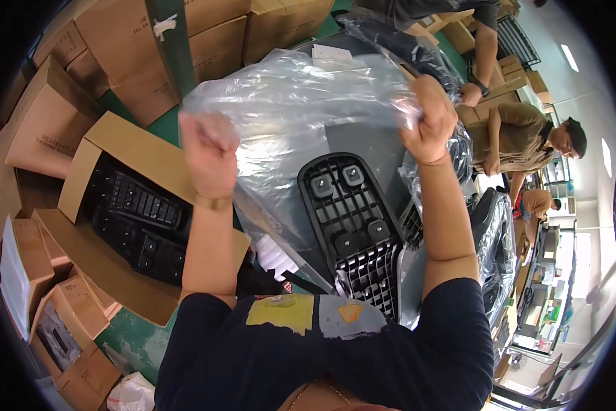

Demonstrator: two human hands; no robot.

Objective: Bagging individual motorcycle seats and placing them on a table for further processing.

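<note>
A clear plastic bag (287, 103) is stretched between my raised hands above the table. My left hand (211, 147) is closed on its left edge, with the fingers somewhat blurred. At the other end, my right hand (428, 120) pinches the bag's right edge, thumb and fingers pressed together. Below the bag, close to my body, a long black plastic part (352, 219) lies on the dark table (383, 154). Its ribbed underside faces up, with several rounded pads on it; its near end reaches my shirt.
On my left an open cardboard box (140, 147) holds black ribbed parts (143, 212). Stacked cartons (130, 48) stand beyond it, by a green post (171, 48). A white glove (275, 257) lies by the table's near edge. Bagged black parts (493, 233) and co-workers (520, 140) are to the right.
</note>
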